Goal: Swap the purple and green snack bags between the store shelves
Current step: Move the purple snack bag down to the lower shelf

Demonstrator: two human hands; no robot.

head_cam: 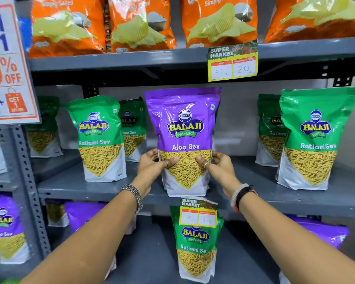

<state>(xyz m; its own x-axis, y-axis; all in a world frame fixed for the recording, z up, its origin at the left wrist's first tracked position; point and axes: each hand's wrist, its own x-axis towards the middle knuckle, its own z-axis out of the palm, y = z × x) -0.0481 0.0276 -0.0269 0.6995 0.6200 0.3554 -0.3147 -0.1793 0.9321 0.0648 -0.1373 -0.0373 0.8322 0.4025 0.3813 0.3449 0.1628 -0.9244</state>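
I have both hands on the purple Aloo Sev bag, which stands upright at the near edge of the middle shelf, in the centre of the grey metal rack. My left hand grips its lower left edge, thumb across the front and fingers curled behind; my right hand clasps the lower right edge the same way. Green Ratlami Sev bags stand on this same shelf: one to the left, one far right, with more set farther back behind them. On the lower shelf a single green bag stands straight below the purple one, with purple bags to its left and right. A yellow price tag hangs off the middle shelf's lip, covering that green bag's top. The top shelf carries orange chip bags and another price tag. A discount sign hangs at far left on the perforated upright.
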